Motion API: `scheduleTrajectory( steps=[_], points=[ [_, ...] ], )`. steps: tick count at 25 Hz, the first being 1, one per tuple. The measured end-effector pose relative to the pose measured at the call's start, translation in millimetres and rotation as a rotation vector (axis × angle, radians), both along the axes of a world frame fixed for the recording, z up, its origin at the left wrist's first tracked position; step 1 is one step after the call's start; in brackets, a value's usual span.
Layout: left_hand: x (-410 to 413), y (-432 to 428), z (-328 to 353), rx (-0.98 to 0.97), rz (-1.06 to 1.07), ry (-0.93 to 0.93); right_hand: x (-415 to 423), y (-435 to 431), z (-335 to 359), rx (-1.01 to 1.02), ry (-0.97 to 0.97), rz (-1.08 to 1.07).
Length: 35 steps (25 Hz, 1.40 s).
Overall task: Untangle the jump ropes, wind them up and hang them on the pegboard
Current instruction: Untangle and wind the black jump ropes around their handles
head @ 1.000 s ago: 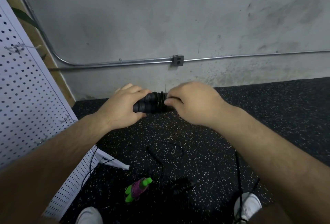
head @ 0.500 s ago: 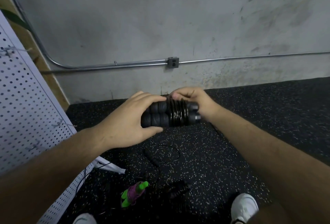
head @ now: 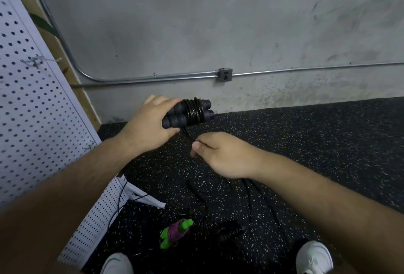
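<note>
My left hand (head: 150, 125) grips a black jump rope bundle (head: 189, 113): two black handles side by side with black cord wound round their middle. A short cord tail hangs from under the bundle toward my right hand (head: 220, 153), whose thumb and fingers pinch the tail's end just below the bundle. The white pegboard (head: 28, 107) stands at the left with metal hooks (head: 35, 61) on it. On the floor below lie a green-handled rope wound with purple cord (head: 175, 232) and another black rope (head: 229, 230) with loose cord.
A grey concrete wall with a metal conduit and an outlet box (head: 225, 75) is straight ahead. The floor is black speckled rubber (head: 306, 142). My two white shoes (head: 314, 258) show at the bottom. A white pegboard foot (head: 144, 197) juts onto the floor.
My right hand has left the top of the bundle and dropped below it, now pinching the cord tail. My left hand has lifted and tilted the bundle.
</note>
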<state>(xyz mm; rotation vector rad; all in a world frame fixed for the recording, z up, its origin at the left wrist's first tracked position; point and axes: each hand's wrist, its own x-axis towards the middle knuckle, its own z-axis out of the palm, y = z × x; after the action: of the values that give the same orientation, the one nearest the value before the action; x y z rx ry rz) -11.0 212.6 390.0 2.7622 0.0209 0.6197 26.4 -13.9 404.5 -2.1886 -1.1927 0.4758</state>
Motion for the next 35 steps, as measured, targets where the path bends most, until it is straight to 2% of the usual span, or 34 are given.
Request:
scheduleTrajectory(
  steps=[2,3,6,7,9,13,15,17,19,20,21,23,27,30,35],
  points=[
    [1.3,5.0,-3.5,0.011,0.004,0.021,-3.1,-7.9,19.5,-0.051,-0.038,-0.004],
    [1.8,6.3,-5.2,0.02,-0.012,0.028,-3.3,-11.1,26.5,-0.06,-0.107,-0.015],
    [1.3,1.6,-10.4,0.051,-0.1,0.061,5.9,-17.0,32.1,-0.058,-0.489,-0.079],
    [0.4,-3.3,-11.9,0.059,-0.13,0.068,10.4,-18.3,32.1,-0.049,-0.568,-0.099],
    [-1.9,-16.2,-14.8,0.07,-0.181,0.078,23.1,-21.5,30.1,-0.006,-0.611,-0.123],
    [-13.1,-40.8,-12.2,0.021,-0.274,0.135,50.7,-33.8,26.4,0.051,-0.525,-0.128],
    [-21.0,-51.2,-4.8,-0.036,-0.329,0.173,63.5,-38.9,18.2,0.135,-0.388,-0.135],
    [-29.5,-61.5,5.3,-0.077,-0.362,0.192,73.8,-44.4,12.1,0.271,-0.172,-0.16],
    [-37.7,-70.8,14.5,-0.144,-0.34,0.22,71.3,-48.7,11.0,0.396,0.129,-0.14],
    [-40.7,-74.3,18.4,-0.196,-0.318,0.232,66.4,-47.0,5.7,0.429,0.284,-0.142],
    [-42.0,-76.0,20.7,-0.26,-0.298,0.233,59.3,-41.5,-3.2,0.375,0.359,-0.169],
    [-39.6,-73.2,21.8,-0.337,-0.26,0.202,37.8,-20.3,-28.1,0.182,0.281,-0.223],
    [-25.5,-46.7,17.2,-0.117,-0.125,0.146,6.1,15.8,-58.6,0.239,0.238,-0.153],
    [-17.6,-29.1,12.6,-0.05,-0.076,0.164,-2.4,13.0,-41.6,0.135,0.091,-0.078],
    [-13.2,-12.6,5.0,0.006,-0.043,0.187,-15.4,-2.6,9.8,-0.043,0.011,-0.018]
  ],
)
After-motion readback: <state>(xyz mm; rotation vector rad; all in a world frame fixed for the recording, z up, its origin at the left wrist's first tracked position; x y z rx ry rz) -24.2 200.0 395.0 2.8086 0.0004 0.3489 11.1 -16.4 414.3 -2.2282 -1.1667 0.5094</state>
